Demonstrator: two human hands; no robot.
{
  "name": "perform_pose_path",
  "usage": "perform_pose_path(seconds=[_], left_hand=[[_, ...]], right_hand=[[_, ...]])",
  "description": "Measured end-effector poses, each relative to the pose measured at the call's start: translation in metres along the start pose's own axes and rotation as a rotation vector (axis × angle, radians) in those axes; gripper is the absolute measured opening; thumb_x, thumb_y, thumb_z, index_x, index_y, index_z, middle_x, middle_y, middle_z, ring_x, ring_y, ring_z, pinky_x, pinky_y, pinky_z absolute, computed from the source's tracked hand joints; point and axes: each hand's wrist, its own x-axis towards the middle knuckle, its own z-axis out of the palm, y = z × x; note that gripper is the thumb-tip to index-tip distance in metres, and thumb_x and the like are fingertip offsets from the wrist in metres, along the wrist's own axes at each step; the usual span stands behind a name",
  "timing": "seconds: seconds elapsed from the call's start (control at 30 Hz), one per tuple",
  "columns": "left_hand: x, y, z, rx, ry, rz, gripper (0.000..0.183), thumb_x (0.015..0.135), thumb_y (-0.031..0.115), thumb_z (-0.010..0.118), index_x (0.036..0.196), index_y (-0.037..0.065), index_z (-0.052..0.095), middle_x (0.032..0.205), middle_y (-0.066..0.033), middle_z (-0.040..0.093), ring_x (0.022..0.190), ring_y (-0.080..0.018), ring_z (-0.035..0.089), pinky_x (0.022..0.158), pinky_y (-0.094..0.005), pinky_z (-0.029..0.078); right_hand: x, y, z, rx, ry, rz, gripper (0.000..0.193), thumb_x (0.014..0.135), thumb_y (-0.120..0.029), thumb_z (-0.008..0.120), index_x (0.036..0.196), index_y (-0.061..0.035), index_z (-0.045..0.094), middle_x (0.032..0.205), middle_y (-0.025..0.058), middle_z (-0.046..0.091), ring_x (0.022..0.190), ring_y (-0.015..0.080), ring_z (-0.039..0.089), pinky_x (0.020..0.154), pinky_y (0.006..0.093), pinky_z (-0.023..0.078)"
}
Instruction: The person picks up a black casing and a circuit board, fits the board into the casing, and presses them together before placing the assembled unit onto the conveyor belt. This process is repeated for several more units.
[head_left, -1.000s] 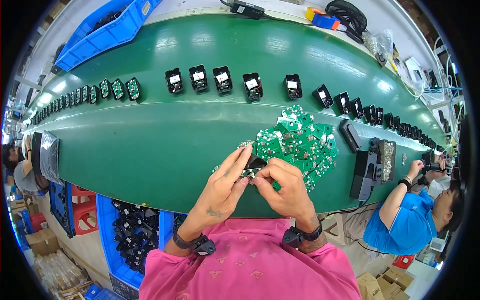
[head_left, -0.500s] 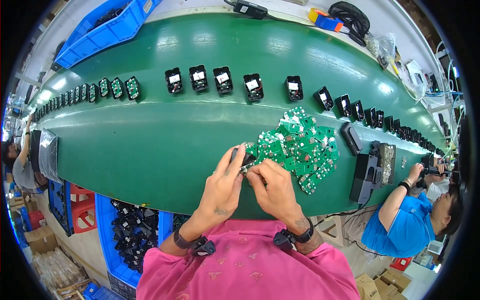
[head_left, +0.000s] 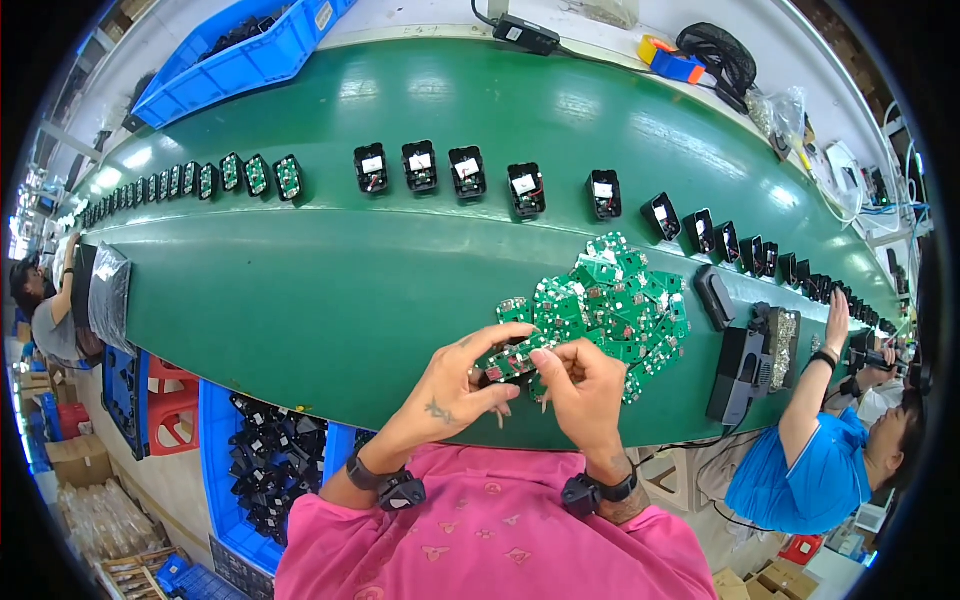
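Note:
A green circuit board (head_left: 512,362) is gripped in front of me over the near side of the table. My left hand (head_left: 455,388) is closed around its left side. On the right end, the thumb and bent fingers of my right hand (head_left: 580,388) pinch it. Whether a black housing lies beneath the board is hidden by my fingers. Just beyond my hands, a heap of green circuit boards (head_left: 625,312) spreads over the green table (head_left: 300,330). One loose board (head_left: 514,310) lies at the heap's left edge.
Open black housings (head_left: 467,174) with white parts inside stand in a row across the table. Farther left, others hold green boards (head_left: 288,178). A grey-black device (head_left: 733,375) stands right of the heap. A blue bin (head_left: 250,480) is below left. A co-worker's hand (head_left: 838,320) reaches the row's right.
My hands have turned the held piece so its green board shows; a black housing showed in my left hand before. The view has shifted slightly. The right co-worker's hand has moved toward the row.

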Motion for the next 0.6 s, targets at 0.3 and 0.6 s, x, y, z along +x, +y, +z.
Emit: perform_pose_path(seconds=[0.3, 0.6], left_hand=[[0.009, 0.001, 0.017, 0.321, 0.162, 0.293, 0.061, 0.081, -0.003, 0.073, 0.137, 0.005, 0.05, 0.126, -0.0116, 0.059, 0.104, -0.0176, 0.064, 0.084, -0.0284, 0.058], [0.014, -0.011, 0.029, 0.161, 0.195, 0.326, 0.057, 0.079, -0.017, 0.06, 0.131, 0.007, 0.057, 0.134, -0.0157, 0.053, 0.103, -0.0205, 0.067, 0.08, -0.0291, 0.061]], right_hand=[[-0.007, 0.006, 0.006, 0.362, -0.042, -0.058, 0.011, 0.095, -0.007, 0.065, 0.099, 0.003, 0.067, 0.079, 0.0019, 0.067, 0.062, 0.0035, 0.056, 0.053, 0.0201, 0.043], [0.012, -0.007, -0.042, 0.084, -0.237, -0.146, 0.022, 0.1, -0.014, 0.059, 0.083, -0.001, 0.062, 0.065, -0.0007, 0.059, 0.05, 0.0015, 0.045, 0.043, 0.0194, 0.032]])
